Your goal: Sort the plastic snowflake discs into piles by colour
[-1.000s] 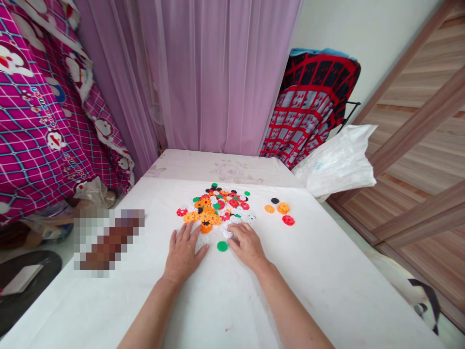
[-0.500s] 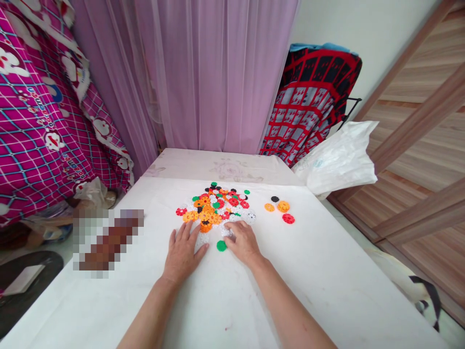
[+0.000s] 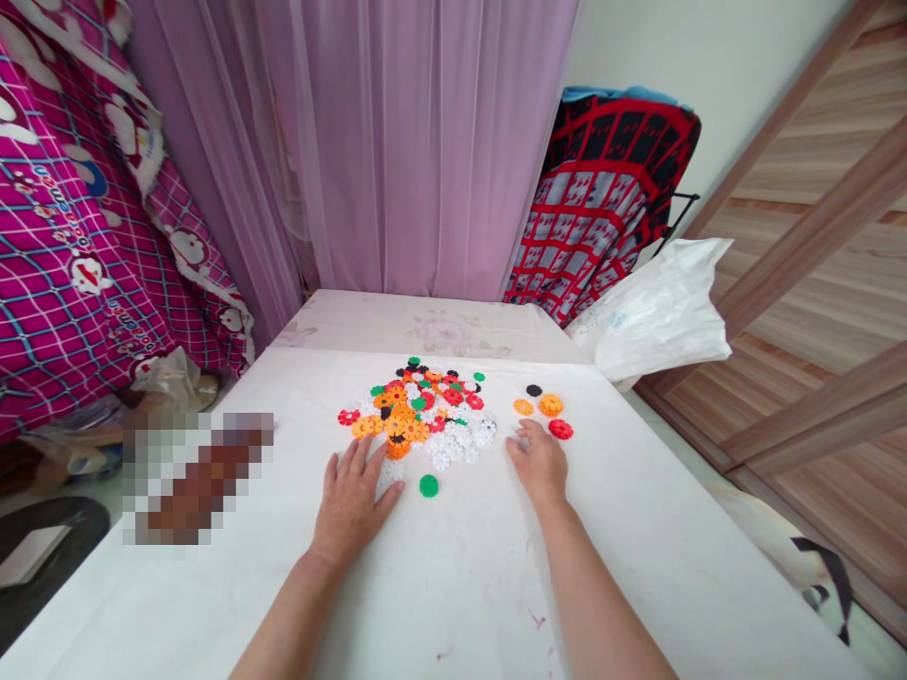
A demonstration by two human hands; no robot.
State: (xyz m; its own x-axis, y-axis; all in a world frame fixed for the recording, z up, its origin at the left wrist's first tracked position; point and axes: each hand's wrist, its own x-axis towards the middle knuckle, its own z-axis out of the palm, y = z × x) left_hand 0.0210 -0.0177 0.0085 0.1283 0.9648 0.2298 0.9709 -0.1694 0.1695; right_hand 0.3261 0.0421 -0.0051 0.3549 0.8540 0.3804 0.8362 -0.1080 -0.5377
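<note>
A heap of snowflake-shaped plastic discs (image 3: 403,416) in orange, red, white, green and black lies on the white-covered table (image 3: 453,586). My left hand (image 3: 352,496) rests flat with fingers spread at the heap's near left edge, its fingertips by the orange discs. White discs (image 3: 392,472) lie between its thumb and fingers. My right hand (image 3: 539,461) is right of the heap, fingers curled toward the thumb; anything pinched there is hard to make out against the white cloth. A lone green disc (image 3: 429,486) sits between my hands.
Beyond my right hand lie a black disc (image 3: 534,390), orange discs (image 3: 551,405) and a red disc (image 3: 560,430), apart from the heap. A white plastic bag (image 3: 658,312) stands at the table's far right corner. A blurred patch (image 3: 205,482) covers something on the left.
My right hand has moved right, from the white discs at the heap's near edge to beside the separate discs. My left hand has stayed in place. The view has shifted slightly.
</note>
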